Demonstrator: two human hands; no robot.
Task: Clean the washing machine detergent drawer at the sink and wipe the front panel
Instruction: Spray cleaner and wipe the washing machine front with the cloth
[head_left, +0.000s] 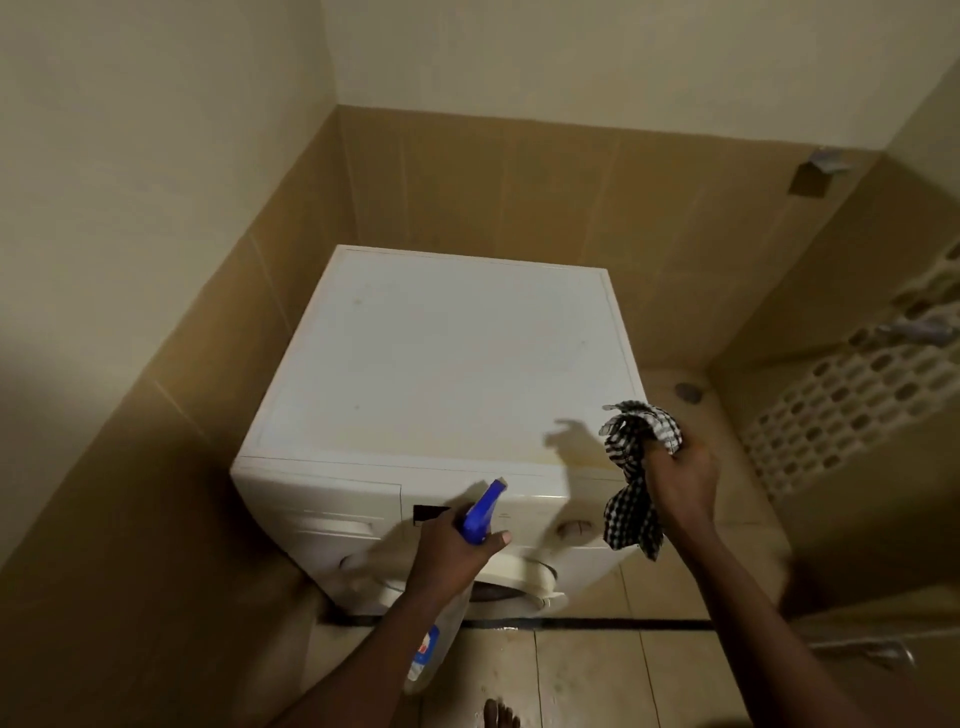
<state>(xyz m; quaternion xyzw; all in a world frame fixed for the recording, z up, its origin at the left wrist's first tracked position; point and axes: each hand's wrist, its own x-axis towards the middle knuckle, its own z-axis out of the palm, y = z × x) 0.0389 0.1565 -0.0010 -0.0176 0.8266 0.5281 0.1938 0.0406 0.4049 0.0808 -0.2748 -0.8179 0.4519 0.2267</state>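
A white front-loading washing machine (436, 364) stands in a tiled corner. Its front panel (540, 512) carries a dark display and a round dial, and the detergent drawer front (322, 506) sits shut at the panel's left. My left hand (452, 545) grips a spray bottle with a blue trigger head (483, 512) in front of the panel, nozzle aimed up toward the panel's top edge. My right hand (680, 473) holds a bunched black-and-white checked cloth (636, 467) by the machine's front right corner, one end hanging down over the panel.
Tan tiled walls close in behind and to the left of the machine. A white perforated laundry basket (857, 405) stands at the right. A floor drain (688, 392) lies beside the machine. My bare foot (501, 714) is on the wet floor tiles below.
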